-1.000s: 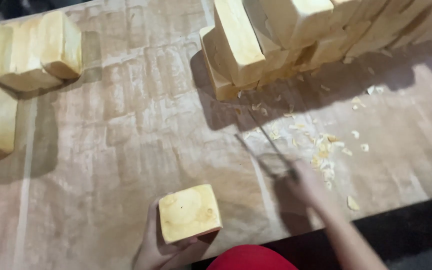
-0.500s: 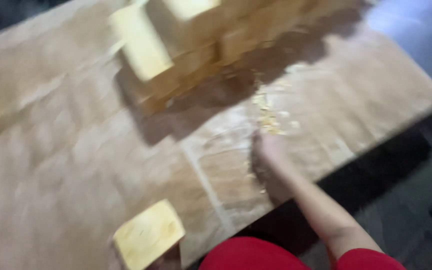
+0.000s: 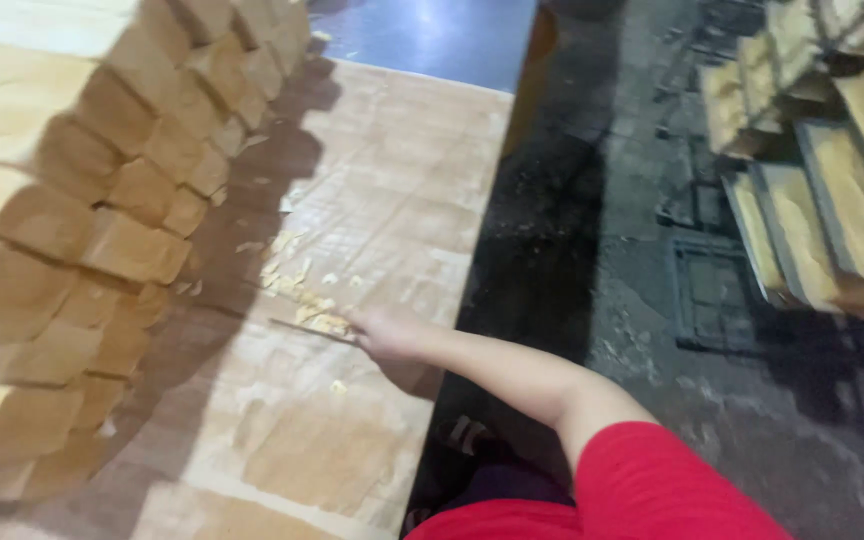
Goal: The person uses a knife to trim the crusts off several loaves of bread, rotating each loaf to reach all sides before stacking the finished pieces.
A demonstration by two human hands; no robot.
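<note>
The fingers of the right hand (image 3: 384,335) are closed around a thin knife (image 3: 307,332) near the table's (image 3: 402,180) right edge; its blade points left toward the bread blocks (image 3: 102,220).

Right hand (image 3: 384,335) on knife (image 3: 312,332) beside crumbs (image 3: 297,290)

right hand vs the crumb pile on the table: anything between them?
Nothing visible. The right hand holds a thin blade-like tool, whose tip lies at the pale yellow crumb pile on the wooden table.
</note>
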